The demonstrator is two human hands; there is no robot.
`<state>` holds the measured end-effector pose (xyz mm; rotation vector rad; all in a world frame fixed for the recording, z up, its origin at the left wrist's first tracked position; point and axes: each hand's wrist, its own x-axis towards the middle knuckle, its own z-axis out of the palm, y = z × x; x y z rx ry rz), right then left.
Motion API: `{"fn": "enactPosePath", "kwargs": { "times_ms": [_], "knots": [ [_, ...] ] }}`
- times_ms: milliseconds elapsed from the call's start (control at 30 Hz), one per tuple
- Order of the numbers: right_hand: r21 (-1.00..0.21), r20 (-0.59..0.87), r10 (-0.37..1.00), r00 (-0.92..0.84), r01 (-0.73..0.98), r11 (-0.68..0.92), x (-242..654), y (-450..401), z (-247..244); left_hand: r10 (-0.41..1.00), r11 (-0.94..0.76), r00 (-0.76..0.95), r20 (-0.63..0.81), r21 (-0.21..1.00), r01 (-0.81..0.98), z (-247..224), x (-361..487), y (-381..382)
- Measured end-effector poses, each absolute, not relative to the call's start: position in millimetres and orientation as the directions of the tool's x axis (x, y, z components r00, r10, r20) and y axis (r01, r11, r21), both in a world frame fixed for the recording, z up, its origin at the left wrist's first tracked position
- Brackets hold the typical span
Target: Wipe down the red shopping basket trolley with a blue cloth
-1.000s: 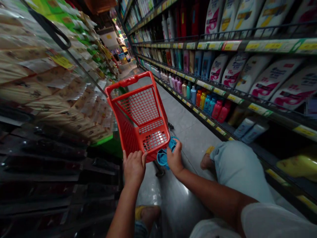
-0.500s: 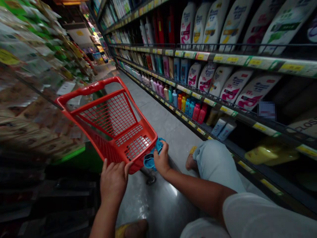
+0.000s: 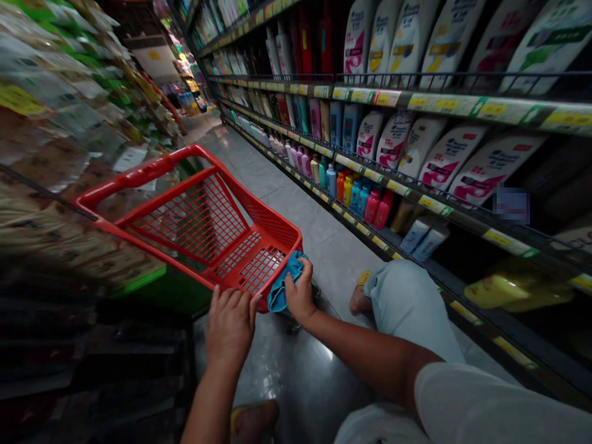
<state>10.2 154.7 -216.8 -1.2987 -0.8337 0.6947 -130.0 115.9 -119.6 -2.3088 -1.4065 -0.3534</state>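
A red plastic shopping cart (image 3: 277,225) stands tilted on the aisle floor in front of me, its mesh basket facing up. My left hand (image 3: 230,320) grips the near left corner of its rim, fingers curled over the edge. In my right hand (image 3: 300,296) is a crumpled blue cloth (image 3: 287,280), pinched between thumb and fingers and lying against the near end of the cart. Part of the cloth is hidden behind the fingers. Inside the basket only the mesh floor shows.
Shelves of shampoo bottles (image 3: 402,43) run along the right, with small coloured bottles (image 3: 356,194) lower down. Hanging packets (image 3: 46,135) crowd the left side. Grey tiled floor (image 3: 319,246) stretches between them. My bent knee (image 3: 411,290) is close to the lower shelf.
The cart has turned, its handle end swinging left and its near end shifting slightly right. My left hand has moved right and up with the rim. The cloth now lies flatter against the cart.
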Motion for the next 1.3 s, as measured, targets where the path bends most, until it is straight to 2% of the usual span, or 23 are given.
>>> {"fn": "enactPosePath", "kwargs": {
  "times_ms": [100,167,333,367,500,567,633,800,900,1000,1067,1167,1300],
  "knots": [
    [-0.999,-0.025,0.822,0.570,-0.038,-0.003,6.3,158.0,-242.6,0.834,-0.341,0.389,0.392,-0.190,0.921,-118.3,-118.1,112.2],
    [-0.998,-0.050,0.823,0.567,-0.057,-0.021,7.8,157.7,-244.4,0.840,-0.368,0.410,0.355,-0.181,0.912,-116.7,-120.1,112.4],
    [-0.979,0.192,0.842,0.504,0.044,0.197,22.5,153.8,-226.5,0.761,-0.540,0.574,0.302,-0.193,0.819,-109.9,-149.1,123.2],
    [-0.979,0.196,0.848,0.493,0.053,0.196,22.9,153.0,-228.5,0.757,-0.552,0.585,0.289,-0.194,0.811,-109.2,-153.1,125.9],
    [-1.000,-0.026,0.846,0.533,-0.002,-0.030,8.6,146.9,-252.7,0.783,-0.545,0.568,0.255,-0.160,0.823,-109.9,-149.8,131.4],
    [-0.997,-0.076,0.837,0.542,-0.025,-0.074,-0.3,141.7,-259.1,0.798,-0.521,0.538,0.273,-0.136,0.842,-111.3,-137.9,129.7],
    [-0.999,-0.042,0.831,0.554,-0.016,-0.040,-1.6,136.8,-256.9,0.810,-0.499,0.509,0.291,-0.114,0.859,-113.6,-121.3,125.7],
    [-0.988,0.155,0.832,0.532,0.098,0.122,34.3,136.6,-255.6,0.829,-0.463,0.460,0.320,-0.069,0.883,-121.7,-79.1,119.1],
    [-0.988,0.152,0.837,0.526,0.113,0.108,60.2,141.7,-266.3,0.792,-0.536,0.526,0.310,-0.058,0.842,-118.4,-79.2,127.2],
    [-0.988,0.151,0.844,0.515,0.118,0.104,74.6,143.5,-260.6,0.793,-0.509,0.519,0.318,-0.122,0.852,-105.2,-103.6,143.7],
    [-0.972,0.231,0.835,0.500,0.153,0.177,77.6,142.9,-248.7,0.850,-0.417,0.451,0.272,-0.175,0.892,-95.9,-121.2,154.3],
    [-0.945,0.325,0.802,0.502,0.198,0.259,77.4,142.9,-241.2,0.871,-0.390,0.434,0.230,-0.211,0.896,-88.4,-131.8,161.8],
    [-0.984,0.159,0.852,0.498,0.154,0.093,75.5,145.4,-259.6,0.877,-0.354,0.407,0.254,-0.231,0.906,-91.3,-120.6,156.8]
  ]
}}
